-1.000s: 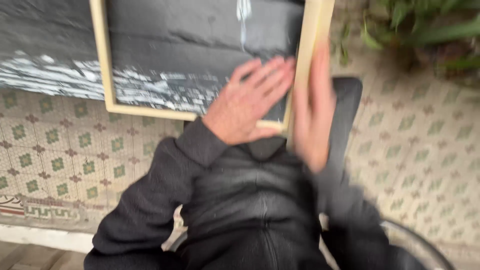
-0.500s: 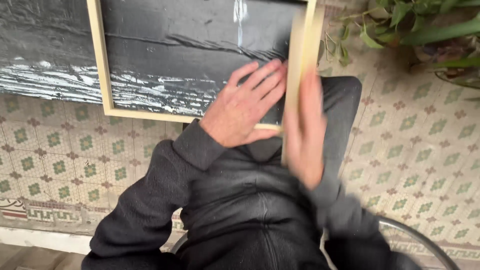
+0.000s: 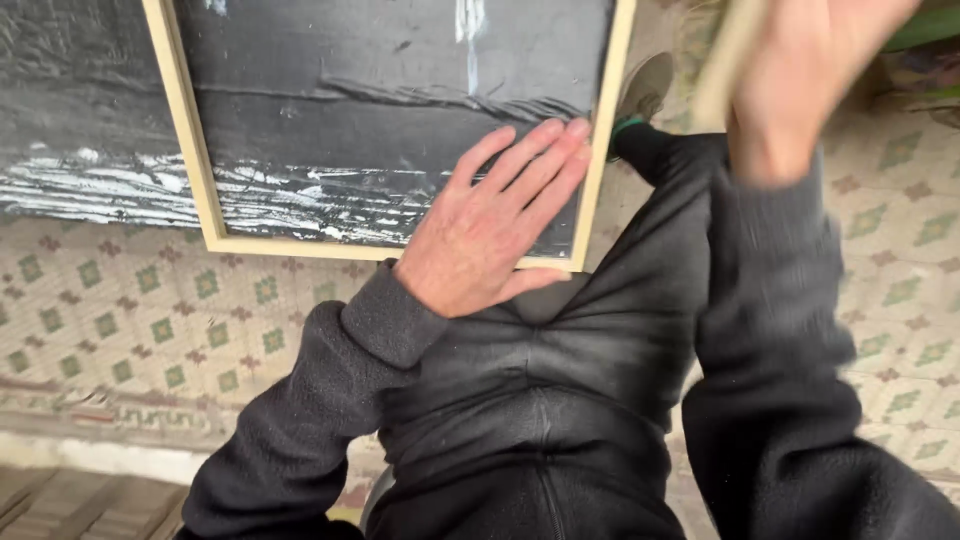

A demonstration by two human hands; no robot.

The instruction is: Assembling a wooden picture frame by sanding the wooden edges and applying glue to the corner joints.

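My left hand (image 3: pixel 495 225) lies flat and released on the black canvas (image 3: pixel 390 120) propped across my lap, its pale wooden frame (image 3: pixel 596 150) already fitted round it, while my right hand (image 3: pixel 810 75), blurred, clenches a light wooden strip (image 3: pixel 728 55) not yet set against anything.

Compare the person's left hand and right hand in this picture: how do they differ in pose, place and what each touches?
The left hand lies flat, fingers spread, on the dark painted panel by its pale wooden frame; the right hand is raised above the lap, clear of the panel. The left hand looks sharp; the right hand is blurred. The right hand grips a pale wooden strip; the left hand holds nothing. Both are bare with dark sleeves.
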